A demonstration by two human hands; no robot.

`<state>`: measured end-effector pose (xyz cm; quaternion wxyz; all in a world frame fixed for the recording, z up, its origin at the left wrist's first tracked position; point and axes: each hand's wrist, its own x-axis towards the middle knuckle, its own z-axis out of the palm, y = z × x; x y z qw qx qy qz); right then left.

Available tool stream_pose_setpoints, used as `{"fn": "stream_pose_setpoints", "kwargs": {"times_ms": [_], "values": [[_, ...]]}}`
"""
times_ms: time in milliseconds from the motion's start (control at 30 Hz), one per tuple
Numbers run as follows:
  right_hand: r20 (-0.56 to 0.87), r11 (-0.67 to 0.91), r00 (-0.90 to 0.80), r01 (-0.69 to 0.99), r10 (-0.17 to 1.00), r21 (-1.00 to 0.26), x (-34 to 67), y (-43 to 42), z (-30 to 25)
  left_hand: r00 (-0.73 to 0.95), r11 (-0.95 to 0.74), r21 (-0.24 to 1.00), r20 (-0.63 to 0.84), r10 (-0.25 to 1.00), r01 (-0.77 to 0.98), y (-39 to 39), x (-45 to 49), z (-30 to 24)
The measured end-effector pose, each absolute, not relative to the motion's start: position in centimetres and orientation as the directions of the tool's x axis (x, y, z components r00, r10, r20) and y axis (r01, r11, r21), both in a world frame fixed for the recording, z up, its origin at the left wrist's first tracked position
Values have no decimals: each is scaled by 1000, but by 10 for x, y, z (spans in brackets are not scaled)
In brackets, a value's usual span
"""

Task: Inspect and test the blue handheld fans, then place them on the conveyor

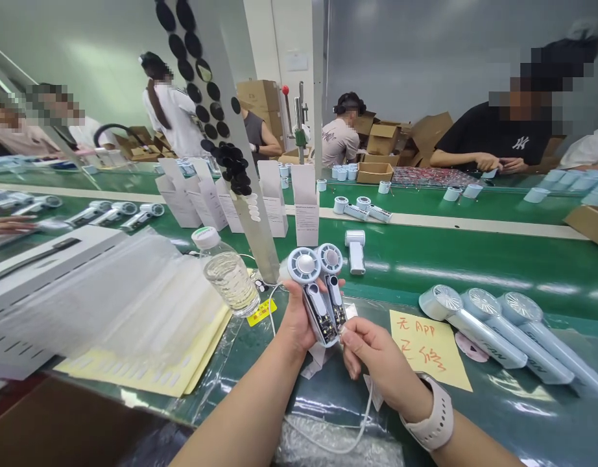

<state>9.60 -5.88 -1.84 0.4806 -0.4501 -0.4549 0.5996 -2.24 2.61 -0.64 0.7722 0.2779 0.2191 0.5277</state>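
Observation:
Two light-blue handheld fans, a nearer fan (305, 266) and a farther fan (331, 259), rest side by side in my left hand (296, 321), fan heads up. Their handles lack covers, so a dark circuit board (320, 318) shows in the nearer one. My right hand (370, 350) pinches at the lower end of the handles, thumb and forefinger together; what lies between the fingertips is too small to make out. A white cable (362, 428) loops below and passes up behind the right hand, where its end is hidden. The right wrist wears a white watch strap (432, 415).
A water bottle (228, 275) stands left, by a bubble-wrap sheet (109, 292). Three fans (488, 331) lie right, near a handwritten yellow note (428, 347). Past a metal post (253, 227) runs a green conveyor belt (425, 240) with white boxes (306, 207). Several co-workers sit or stand beyond.

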Motion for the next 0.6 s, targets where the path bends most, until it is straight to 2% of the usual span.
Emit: {"fn": "stream_pose_setpoints", "kwargs": {"times_ms": [100,167,433,600], "values": [[-85,-98,-211,-50,974,-994,103,-58,-12,321,300,623,-81,943,-722,28,-22,-6],[-95,-102,-204,-25,974,-994,101,-59,-12,310,296,614,-88,947,-731,30,-22,-5],[-156,-173,-81,-302,984,-938,71,-69,-28,299,267,620,-55,953,-738,28,-23,-4],[-164,-220,-187,-329,968,-918,77,-67,-25,308,280,610,-62,949,-741,26,-21,-4]]}}
